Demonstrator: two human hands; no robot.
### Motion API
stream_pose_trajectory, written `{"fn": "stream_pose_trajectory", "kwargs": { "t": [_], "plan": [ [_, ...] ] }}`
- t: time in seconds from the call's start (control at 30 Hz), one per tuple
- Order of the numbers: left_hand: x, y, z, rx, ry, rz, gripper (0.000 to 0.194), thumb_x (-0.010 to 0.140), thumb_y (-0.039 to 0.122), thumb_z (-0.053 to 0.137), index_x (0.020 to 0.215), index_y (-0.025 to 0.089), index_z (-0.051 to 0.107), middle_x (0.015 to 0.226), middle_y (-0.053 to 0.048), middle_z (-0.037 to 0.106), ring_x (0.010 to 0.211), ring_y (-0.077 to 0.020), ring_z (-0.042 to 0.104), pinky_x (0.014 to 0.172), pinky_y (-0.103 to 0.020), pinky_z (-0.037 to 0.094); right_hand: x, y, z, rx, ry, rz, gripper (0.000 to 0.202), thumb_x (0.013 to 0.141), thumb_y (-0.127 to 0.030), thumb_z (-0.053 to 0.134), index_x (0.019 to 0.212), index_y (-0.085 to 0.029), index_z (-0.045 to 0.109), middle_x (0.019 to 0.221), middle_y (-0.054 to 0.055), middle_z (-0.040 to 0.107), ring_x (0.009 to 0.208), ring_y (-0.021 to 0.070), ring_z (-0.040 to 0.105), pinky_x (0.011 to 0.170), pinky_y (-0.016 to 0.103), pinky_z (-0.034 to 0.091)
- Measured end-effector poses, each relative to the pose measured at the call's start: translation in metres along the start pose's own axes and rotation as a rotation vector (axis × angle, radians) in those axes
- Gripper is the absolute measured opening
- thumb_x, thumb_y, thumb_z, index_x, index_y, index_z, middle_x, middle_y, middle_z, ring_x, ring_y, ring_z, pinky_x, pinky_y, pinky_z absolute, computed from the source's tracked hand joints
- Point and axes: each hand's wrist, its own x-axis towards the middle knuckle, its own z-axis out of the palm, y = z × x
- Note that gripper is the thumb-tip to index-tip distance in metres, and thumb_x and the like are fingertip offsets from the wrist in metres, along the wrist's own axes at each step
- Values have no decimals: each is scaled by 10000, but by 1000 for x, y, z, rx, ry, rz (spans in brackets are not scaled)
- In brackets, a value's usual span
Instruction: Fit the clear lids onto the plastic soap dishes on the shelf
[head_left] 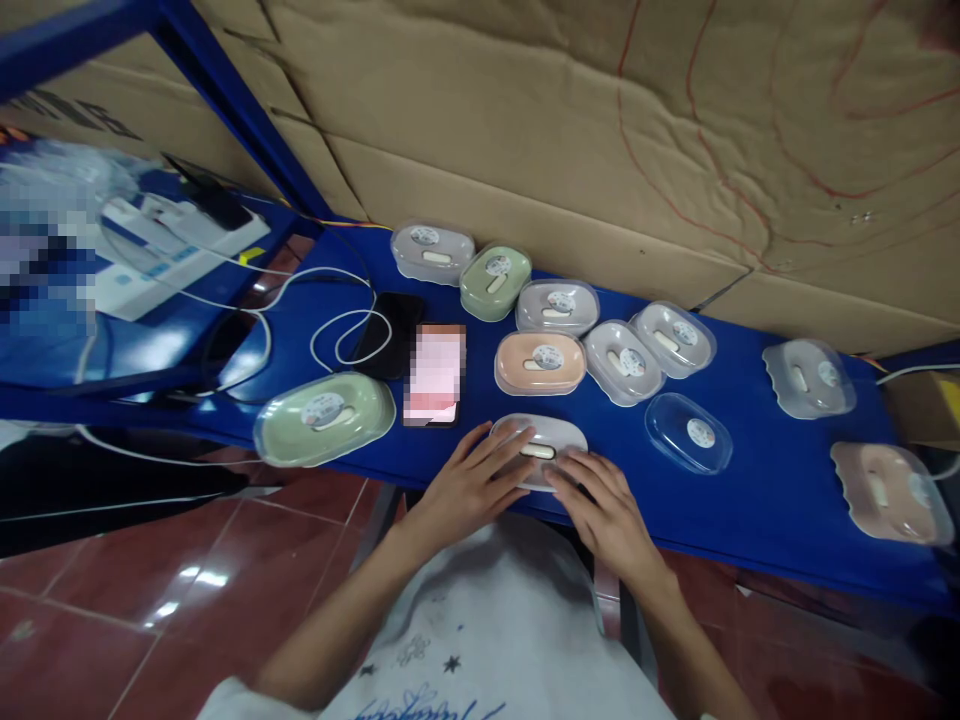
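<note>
A pale, lidless oval dish (551, 430) with a white bar in its middle lies flat at the table's front edge. My left hand (476, 480) rests on its left side, fingers spread over the rim. On its right side lies my right hand (607, 500), its fingers stretched out and slightly apart. Right of the hands is a loose clear lid (686, 432) with a round sticker. Just behind the dish sits a peach lidded box (540, 363). A phone with a lit screen (435, 375) lies to the left.
Several lidded boxes, such as a green one (495, 283), stand along the back by a cardboard wall (480, 130). A larger green box (324, 420) is front left. White cable loops and a dark phone (390, 335) lie left. More boxes (892, 492) are far right.
</note>
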Motion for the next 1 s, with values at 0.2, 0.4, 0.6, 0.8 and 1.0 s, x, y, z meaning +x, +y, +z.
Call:
{"fn": "stream_pose_trajectory", "kwargs": {
  "t": [0.2,0.4,0.6,0.8,1.0],
  "plan": [
    [-3,-2,-4,-105,-41,-52,419,1055,226,651,1469,228,593,1693,-160,436,1594,-347,404,1250,-601,463,-25,56,-21,-122,144,173,609,1032,-403,682,1615,-374,507,1635,87,550,1517,358,517,1231,619,444],
    [-7,-3,-10,-307,3,-218,611,1018,196,686,1585,259,466,1717,-171,356,1581,-347,427,1207,-563,540,-70,130,-48,-232,355,549,582,1016,-540,675,1522,-256,629,1615,155,561,1530,395,479,1243,689,369],
    [5,2,0,-395,-44,-263,810,1020,283,726,1694,303,278,1720,-176,361,1583,-347,430,1229,-588,511,-43,64,-28,65,330,393,454,1054,-354,637,1508,-339,626,1495,82,671,1408,314,607,1177,588,503],
    [19,6,5,-363,-63,-189,794,1022,311,732,1690,362,306,1748,-155,327,1579,-372,427,1200,-623,528,-11,3,7,-19,194,184,664,1029,-276,681,1646,-376,456,1617,92,562,1513,337,507,1179,586,509],
    [15,1,2,-362,-93,-156,689,1020,254,726,1635,322,426,1760,-134,313,1593,-326,415,1218,-554,531,-11,4,5,-117,137,86,678,1048,-232,659,1667,-363,416,1593,95,591,1501,300,518,1240,579,432]
  ]
}}
